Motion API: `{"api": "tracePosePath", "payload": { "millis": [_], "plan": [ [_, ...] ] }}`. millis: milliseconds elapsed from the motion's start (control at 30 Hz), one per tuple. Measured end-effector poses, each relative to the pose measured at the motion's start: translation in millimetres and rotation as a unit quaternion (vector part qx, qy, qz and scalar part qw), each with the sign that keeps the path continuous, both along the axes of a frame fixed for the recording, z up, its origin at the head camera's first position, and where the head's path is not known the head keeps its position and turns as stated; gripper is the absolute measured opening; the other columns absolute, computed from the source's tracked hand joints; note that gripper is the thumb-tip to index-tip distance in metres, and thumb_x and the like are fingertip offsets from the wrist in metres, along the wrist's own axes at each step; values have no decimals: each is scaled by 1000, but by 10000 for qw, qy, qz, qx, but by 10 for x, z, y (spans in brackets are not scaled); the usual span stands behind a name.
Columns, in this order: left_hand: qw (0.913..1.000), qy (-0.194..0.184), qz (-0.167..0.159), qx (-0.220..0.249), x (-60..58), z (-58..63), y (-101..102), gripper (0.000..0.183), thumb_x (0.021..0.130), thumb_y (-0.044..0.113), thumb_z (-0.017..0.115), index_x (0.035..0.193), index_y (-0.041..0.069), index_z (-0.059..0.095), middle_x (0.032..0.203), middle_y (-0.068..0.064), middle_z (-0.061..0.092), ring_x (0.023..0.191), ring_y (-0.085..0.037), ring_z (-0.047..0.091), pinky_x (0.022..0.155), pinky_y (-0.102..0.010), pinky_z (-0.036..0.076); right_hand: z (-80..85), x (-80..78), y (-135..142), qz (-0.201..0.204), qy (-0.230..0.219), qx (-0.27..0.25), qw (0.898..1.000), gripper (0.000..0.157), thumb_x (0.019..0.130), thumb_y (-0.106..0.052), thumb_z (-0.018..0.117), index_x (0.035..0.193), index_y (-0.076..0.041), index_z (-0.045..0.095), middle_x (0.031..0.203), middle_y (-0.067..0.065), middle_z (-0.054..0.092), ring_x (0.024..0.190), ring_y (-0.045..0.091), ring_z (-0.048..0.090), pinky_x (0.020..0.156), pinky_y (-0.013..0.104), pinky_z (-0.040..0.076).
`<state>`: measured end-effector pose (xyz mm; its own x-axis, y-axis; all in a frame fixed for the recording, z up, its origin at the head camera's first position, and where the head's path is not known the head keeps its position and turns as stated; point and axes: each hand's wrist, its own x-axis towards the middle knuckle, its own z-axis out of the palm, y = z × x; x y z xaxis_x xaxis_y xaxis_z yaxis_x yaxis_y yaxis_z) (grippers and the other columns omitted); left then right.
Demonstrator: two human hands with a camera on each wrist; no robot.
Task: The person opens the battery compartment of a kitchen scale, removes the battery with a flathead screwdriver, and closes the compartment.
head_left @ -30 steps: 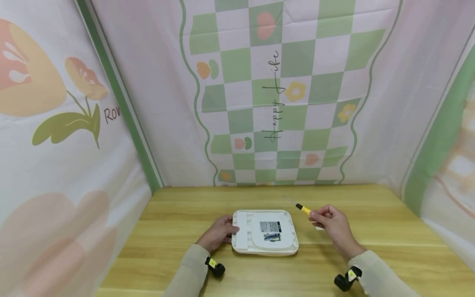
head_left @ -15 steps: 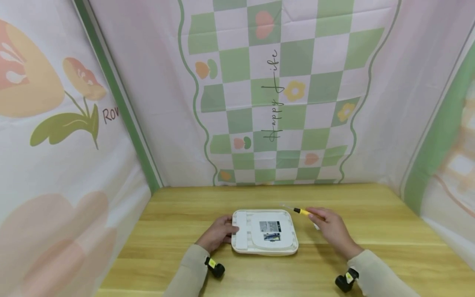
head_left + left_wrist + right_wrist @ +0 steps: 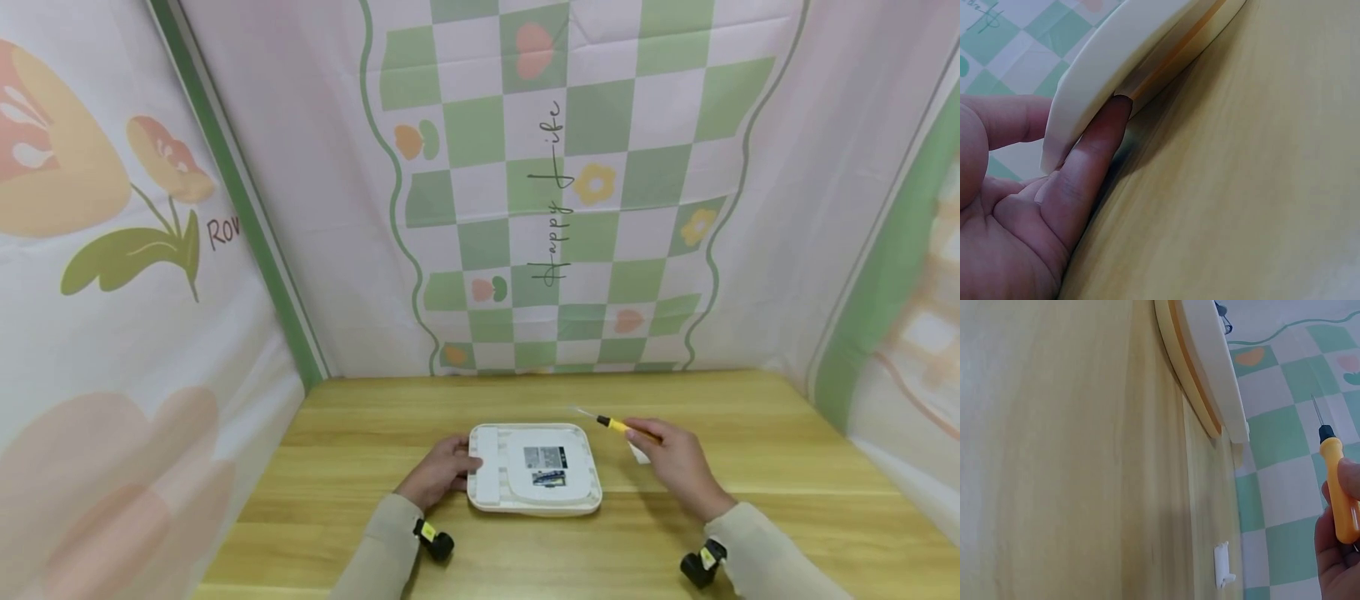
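— Driver (image 3: pixel 615 426) has swung a little since a second ago; it lies flatter now, and my right hand (image 3: pixel 675 464) has rolled with it. Device (image 3: pixel 517 485) hasn't budged.

— How's the grip?

— Right hand has its fingers closed round the yellow handle, raised to the device's right. Tip is in the air beyond the device's far right corner, touching nothing I can make out. Left hand (image 3: pixel 444 471) pinches the device's left rim, thumb on top, a finger tucked underneath.

— And the device itself?

— On the table (image 3: pixel 525 554), with what look like batteries (image 3: pixel 550 478) exposed just nearer me than its label (image 3: pixel 546 457). A white piece (image 3: pixel 1222 566) lies right of the device, perhaps a cover.

— Which step, then?

— My guess: driver work around those batteries. Next calls for keeping the rim steady, then either bringing the tip to the device or freeing the right hand for the white piece. I can't tell which.
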<state>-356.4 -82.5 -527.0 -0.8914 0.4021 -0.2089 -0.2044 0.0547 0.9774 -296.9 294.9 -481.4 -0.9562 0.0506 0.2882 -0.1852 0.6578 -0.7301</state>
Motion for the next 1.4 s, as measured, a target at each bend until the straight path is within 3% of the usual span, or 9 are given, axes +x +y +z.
{"api": "tracePosePath", "payload": {
  "millis": [200, 533, 800, 1400],
  "plan": [
    [9999, -57, 74, -59, 2, 14, 5, 54, 93, 11, 66, 139, -3, 42, 112, -12, 63, 93, -24, 64, 74, -37, 57, 10, -24, 64, -134, 236, 166, 9995, 37, 95, -32, 64, 119, -4, 68, 106, 15, 69, 63, 18, 51, 49, 26, 41],
    [9998, -68, 123, -113, 16, 41, 37, 54, 93, 8, 65, 139, -5, 42, 110, -12, 64, 92, -24, 65, 74, -37, 57, -103, -133, 339, -504, 110, 152, 9986, 34, 94, -31, 67, 119, -8, 69, 107, 16, 69, 55, 14, 45, 43, 25, 40],
    [10000, -25, 64, -56, 11, 50, 29, 56, 92, 8, 64, 141, -5, 40, 111, -12, 64, 93, -24, 65, 75, -38, 57, -161, -242, 508, -621, 406, 183, 9971, 31, 90, -28, 72, 114, -8, 71, 102, 17, 69, 53, 13, 48, 43, 26, 43],
    [10000, -65, 30, -63, 6, 32, 18, 56, 93, 10, 65, 141, -5, 40, 111, -12, 64, 93, -24, 65, 75, -37, 57, -197, -441, 775, -571, -77, -406, 9975, 47, 90, -39, 69, 122, -5, 65, 120, 21, 63, 82, 23, 62, 58, 26, 53]
  ]
}}
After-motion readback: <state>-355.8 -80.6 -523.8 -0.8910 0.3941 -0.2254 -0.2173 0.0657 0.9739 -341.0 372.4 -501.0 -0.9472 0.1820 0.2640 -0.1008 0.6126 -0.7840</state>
